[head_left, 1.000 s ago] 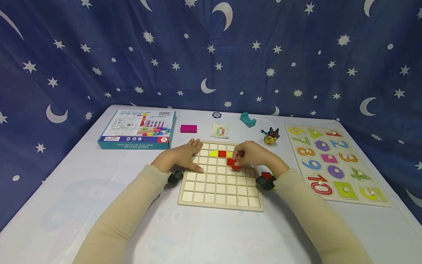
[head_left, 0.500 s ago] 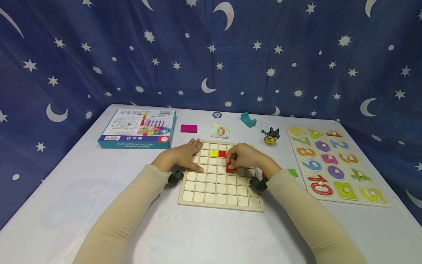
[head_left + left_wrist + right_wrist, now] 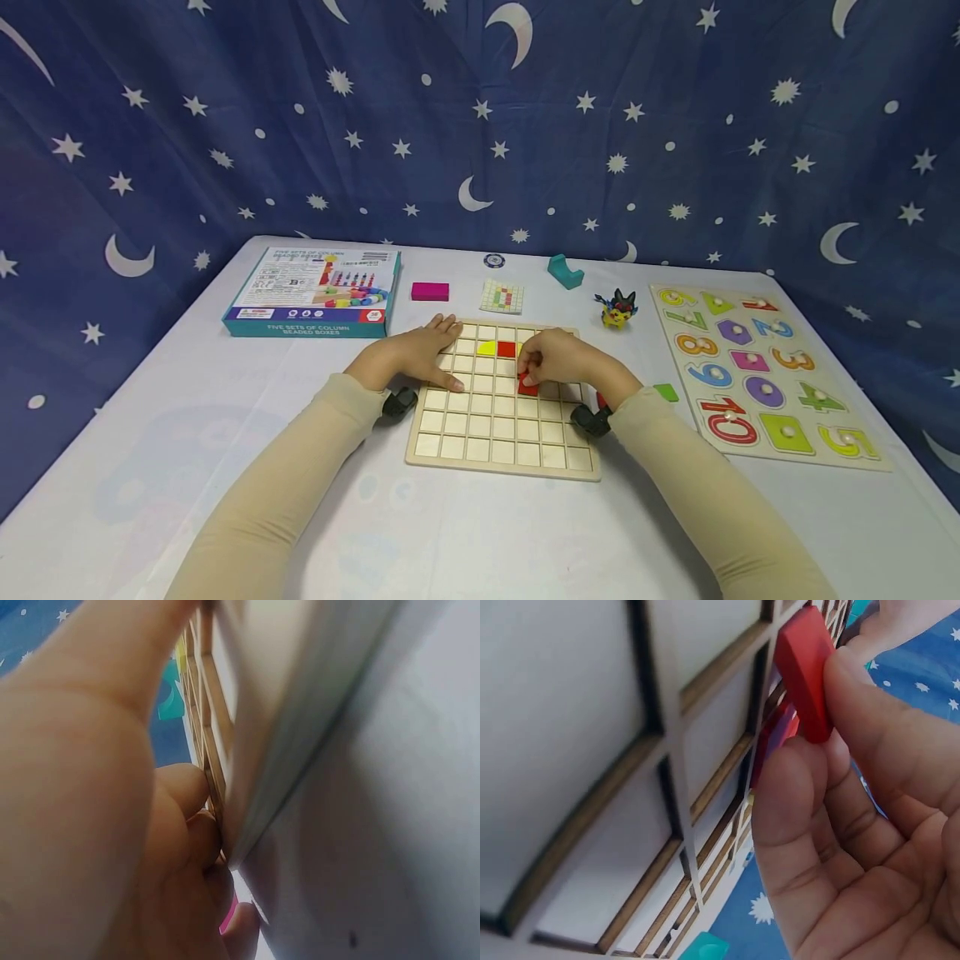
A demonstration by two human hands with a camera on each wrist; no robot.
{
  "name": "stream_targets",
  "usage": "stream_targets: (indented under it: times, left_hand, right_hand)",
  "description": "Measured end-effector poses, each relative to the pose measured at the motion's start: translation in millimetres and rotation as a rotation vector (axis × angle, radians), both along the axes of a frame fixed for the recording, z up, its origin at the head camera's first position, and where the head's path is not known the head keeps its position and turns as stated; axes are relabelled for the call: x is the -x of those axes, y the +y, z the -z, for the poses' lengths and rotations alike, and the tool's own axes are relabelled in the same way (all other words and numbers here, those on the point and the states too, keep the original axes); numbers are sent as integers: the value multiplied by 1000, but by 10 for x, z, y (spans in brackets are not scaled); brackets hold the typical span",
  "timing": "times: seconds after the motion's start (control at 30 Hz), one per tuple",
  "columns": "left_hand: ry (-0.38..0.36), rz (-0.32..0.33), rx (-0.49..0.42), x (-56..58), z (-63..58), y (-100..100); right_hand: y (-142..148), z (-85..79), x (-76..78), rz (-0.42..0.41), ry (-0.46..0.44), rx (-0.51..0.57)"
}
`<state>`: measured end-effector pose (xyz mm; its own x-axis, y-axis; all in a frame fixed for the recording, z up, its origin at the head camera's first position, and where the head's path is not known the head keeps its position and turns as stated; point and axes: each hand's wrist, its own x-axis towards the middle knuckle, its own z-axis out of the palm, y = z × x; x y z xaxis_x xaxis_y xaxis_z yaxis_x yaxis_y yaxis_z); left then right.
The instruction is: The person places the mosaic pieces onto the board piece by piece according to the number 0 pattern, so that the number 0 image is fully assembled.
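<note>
My left hand point(image 3: 412, 354) lies with spread fingers on the left edge of a wooden grid board point(image 3: 465, 450), thumb over its cells. In the left wrist view, fingers point(image 3: 184, 787) touch the board's rim. My right hand point(image 3: 558, 358) pinches a red square tile point(image 3: 806, 671) between thumb and fingers, tilted close over the grid right of centre. Behind it in the right wrist view, another red piece point(image 3: 769, 746) sits at the grid, partly hidden. Higher on the board are a yellow rounded piece point(image 3: 487, 348) and a red square point(image 3: 506, 349); my right hand mostly covers another yellow piece.
Behind the board lie a small pattern card point(image 3: 501, 297), a magenta block point(image 3: 430, 292), a round chip point(image 3: 493, 261) and a teal arch point(image 3: 565, 272). A box point(image 3: 315, 292) stands left. Right are a small figurine point(image 3: 617, 310), a green piece point(image 3: 666, 392) and a number puzzle point(image 3: 765, 379).
My right hand has moved left across the board with the red tile, then slightly back right. A green piece beyond the right forearm has come into view. My left hand stays still.
</note>
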<state>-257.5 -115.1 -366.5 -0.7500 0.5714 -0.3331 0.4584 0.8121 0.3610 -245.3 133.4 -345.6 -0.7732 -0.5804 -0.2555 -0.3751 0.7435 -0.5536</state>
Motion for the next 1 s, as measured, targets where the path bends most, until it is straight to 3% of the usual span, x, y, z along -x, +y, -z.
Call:
stream_targets:
  times: [0.4, 1.0]
  left_hand:
    - [7, 6, -1, 1, 10, 10]
    - [4, -1, -14, -11, -1, -2]
  right_hand:
    - [-57, 3, -43, -43, 36, -66]
    - [288, -43, -54, 37, 12, -30]
